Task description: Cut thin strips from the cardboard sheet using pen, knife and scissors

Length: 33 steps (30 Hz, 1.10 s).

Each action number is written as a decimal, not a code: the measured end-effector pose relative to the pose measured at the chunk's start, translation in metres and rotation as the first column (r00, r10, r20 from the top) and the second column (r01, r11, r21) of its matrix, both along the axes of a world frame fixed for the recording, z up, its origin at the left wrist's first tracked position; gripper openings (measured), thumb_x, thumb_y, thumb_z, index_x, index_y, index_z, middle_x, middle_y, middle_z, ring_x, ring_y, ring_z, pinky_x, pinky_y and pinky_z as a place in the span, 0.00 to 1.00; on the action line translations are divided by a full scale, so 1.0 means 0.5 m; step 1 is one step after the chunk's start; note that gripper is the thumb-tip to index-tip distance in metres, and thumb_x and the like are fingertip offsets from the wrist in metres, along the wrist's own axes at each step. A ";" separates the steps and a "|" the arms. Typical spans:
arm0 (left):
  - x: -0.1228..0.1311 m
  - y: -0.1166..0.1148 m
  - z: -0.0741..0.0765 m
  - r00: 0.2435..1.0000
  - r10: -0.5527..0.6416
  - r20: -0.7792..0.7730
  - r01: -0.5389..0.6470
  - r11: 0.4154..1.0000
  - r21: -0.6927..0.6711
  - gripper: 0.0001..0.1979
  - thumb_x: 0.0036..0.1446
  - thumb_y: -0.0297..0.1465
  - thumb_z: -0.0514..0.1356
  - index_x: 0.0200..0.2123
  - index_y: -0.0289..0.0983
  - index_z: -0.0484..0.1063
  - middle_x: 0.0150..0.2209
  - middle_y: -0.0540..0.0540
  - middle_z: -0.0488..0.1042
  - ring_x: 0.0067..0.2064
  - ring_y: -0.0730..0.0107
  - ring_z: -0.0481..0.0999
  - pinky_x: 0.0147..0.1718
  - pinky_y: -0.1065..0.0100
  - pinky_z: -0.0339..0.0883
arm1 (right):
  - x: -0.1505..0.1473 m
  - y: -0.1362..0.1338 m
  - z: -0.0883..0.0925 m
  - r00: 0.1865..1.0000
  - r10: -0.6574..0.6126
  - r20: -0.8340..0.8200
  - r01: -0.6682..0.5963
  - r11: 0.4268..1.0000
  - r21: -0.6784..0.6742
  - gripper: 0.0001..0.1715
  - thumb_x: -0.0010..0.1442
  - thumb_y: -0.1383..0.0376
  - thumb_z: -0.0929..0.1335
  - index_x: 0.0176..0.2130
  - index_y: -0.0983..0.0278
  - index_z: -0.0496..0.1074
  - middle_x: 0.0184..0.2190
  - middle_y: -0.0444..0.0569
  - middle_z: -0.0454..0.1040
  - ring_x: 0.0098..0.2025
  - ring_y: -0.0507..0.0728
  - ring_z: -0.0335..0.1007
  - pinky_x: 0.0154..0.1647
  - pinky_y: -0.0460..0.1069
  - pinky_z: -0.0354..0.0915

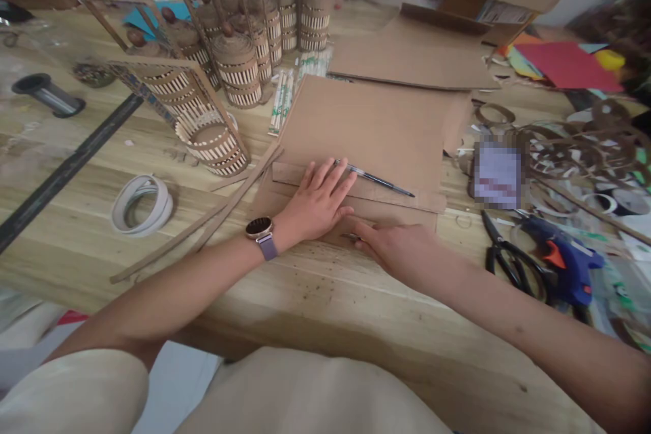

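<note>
Head camera looks down on a wooden table (81, 217), and I see my left hand (318, 203) lying flat, fingers spread and straight, pressing on a narrow cardboard strip (401, 198) that sits along the near edge of a large cardboard sheet (371, 125). My right hand (401, 247) rests just beside it at the front edge of the cardboard, fingers curled around a small thin tool (350, 237) whose tip pokes out toward the left hand; I cannot tell what kind of tool it is. The two hands are close together, almost touching at the fingertips. A pen (379, 180) lies on the strip just past my left fingers, angled to the right. A watch (260, 229) sits on my left wrist. To the left of the cardboard lie long cardboard offcuts (203, 227), a roll of white tape (142, 205), and several small slatted lanterns (239, 68). To the right I see black scissors (511, 261) beside a blue glue gun (562, 258), with a coloured paper (564, 64) further back.
</note>
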State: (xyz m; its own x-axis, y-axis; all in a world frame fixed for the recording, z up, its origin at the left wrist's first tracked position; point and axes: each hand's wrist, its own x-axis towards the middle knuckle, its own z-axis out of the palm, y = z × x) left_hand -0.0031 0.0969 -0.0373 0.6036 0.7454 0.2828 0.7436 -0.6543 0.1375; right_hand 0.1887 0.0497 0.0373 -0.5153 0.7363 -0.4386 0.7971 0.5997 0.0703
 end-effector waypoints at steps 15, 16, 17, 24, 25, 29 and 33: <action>0.001 0.002 -0.005 1.000 -0.003 -0.006 0.003 1.000 0.014 0.33 0.71 0.46 0.47 0.69 0.31 0.54 0.71 0.29 0.51 0.71 0.39 0.49 0.66 0.37 0.44 | -0.013 0.000 0.010 0.987 0.133 0.092 -0.140 0.987 0.073 0.16 0.67 0.72 0.62 0.51 0.61 0.71 0.30 0.47 0.79 0.26 0.54 0.74 0.18 0.49 0.41; 0.001 0.001 -0.006 1.000 -0.004 -0.004 0.004 1.000 0.018 0.33 0.71 0.46 0.46 0.69 0.31 0.54 0.71 0.29 0.51 0.71 0.39 0.49 0.67 0.37 0.44 | -0.016 0.000 0.015 0.983 0.147 0.109 -0.156 0.985 0.073 0.17 0.66 0.73 0.62 0.51 0.61 0.71 0.29 0.48 0.79 0.26 0.55 0.74 0.18 0.49 0.42; 0.001 0.001 -0.007 1.000 -0.004 0.000 0.004 1.000 0.022 0.33 0.71 0.46 0.46 0.69 0.30 0.54 0.71 0.29 0.51 0.71 0.40 0.49 0.67 0.37 0.43 | -0.021 0.001 0.021 0.979 0.160 0.123 -0.169 0.983 0.068 0.18 0.65 0.75 0.62 0.51 0.62 0.71 0.29 0.49 0.79 0.26 0.55 0.75 0.18 0.49 0.42; 0.001 -0.003 -0.003 1.000 -0.006 0.000 0.006 1.000 0.019 0.32 0.71 0.44 0.48 0.70 0.30 0.54 0.71 0.28 0.51 0.71 0.39 0.49 0.67 0.37 0.43 | -0.055 0.009 0.044 0.966 0.160 0.202 -0.158 0.987 -0.024 0.28 0.56 0.82 0.64 0.54 0.65 0.72 0.28 0.51 0.81 0.29 0.59 0.79 0.20 0.48 0.55; 0.001 -0.003 -0.003 1.000 -0.008 -0.001 0.008 1.000 0.015 0.32 0.71 0.44 0.48 0.70 0.30 0.54 0.71 0.28 0.50 0.71 0.39 0.49 0.66 0.37 0.43 | -0.058 0.009 0.044 0.967 0.165 0.194 -0.164 0.986 -0.019 0.28 0.56 0.82 0.64 0.53 0.66 0.72 0.28 0.51 0.81 0.28 0.60 0.79 0.19 0.48 0.55; -0.001 -0.004 -0.002 1.000 -0.019 0.010 0.018 1.000 0.004 0.32 0.71 0.44 0.48 0.70 0.31 0.54 0.71 0.29 0.50 0.72 0.39 0.47 0.66 0.36 0.42 | -0.061 0.010 0.045 0.962 0.180 0.203 -0.177 0.984 -0.034 0.28 0.56 0.82 0.63 0.53 0.66 0.72 0.28 0.53 0.81 0.28 0.62 0.80 0.18 0.49 0.55; -0.004 -0.004 0.000 0.999 -0.032 0.005 0.032 0.999 -0.007 0.31 0.71 0.43 0.48 0.69 0.31 0.54 0.71 0.29 0.50 0.72 0.41 0.48 0.67 0.38 0.41 | -0.056 0.013 0.044 0.954 0.188 0.232 -0.181 0.982 -0.052 0.28 0.56 0.81 0.63 0.53 0.64 0.72 0.29 0.52 0.81 0.29 0.62 0.80 0.18 0.49 0.55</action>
State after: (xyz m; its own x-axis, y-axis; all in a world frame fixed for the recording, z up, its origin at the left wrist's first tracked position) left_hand -0.0053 0.0950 -0.0374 0.6258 0.7278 0.2806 0.7215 -0.6768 0.1462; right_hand 0.1607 0.0563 0.0592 -0.5208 0.6228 -0.5839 0.6353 0.7396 0.2221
